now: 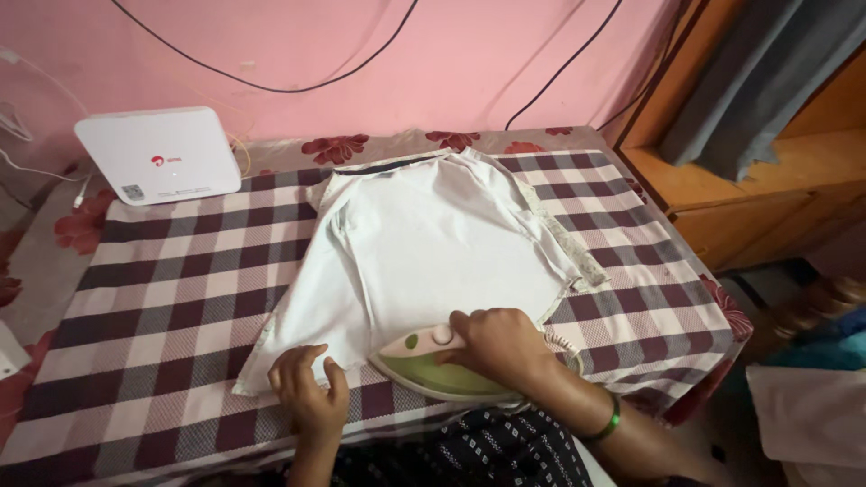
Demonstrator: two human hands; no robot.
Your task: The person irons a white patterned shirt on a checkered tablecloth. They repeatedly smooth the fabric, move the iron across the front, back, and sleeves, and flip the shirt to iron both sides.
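Currently: my right hand (494, 344) wrapped around handle of green-white iron (437, 367), sole on near hem of white garment (424, 252). Left hand (309, 388) loosely open, pinning near-left corner flat on checked surface (171, 298). Judgement: ironing at near edge; upper panel looks fairly smooth, left-side folds remain.

A checked cloth (180, 298) in maroon, grey and white covers the table, with a flowered sheet (338, 147) showing along its far edge. A flat white box (158, 153) leans against the pink wall (361, 45) at the table's far left corner, under black cables (262, 87). Past the right edge stands a wooden cabinet (749, 198) with grey fabric (758, 81) hanging over it.
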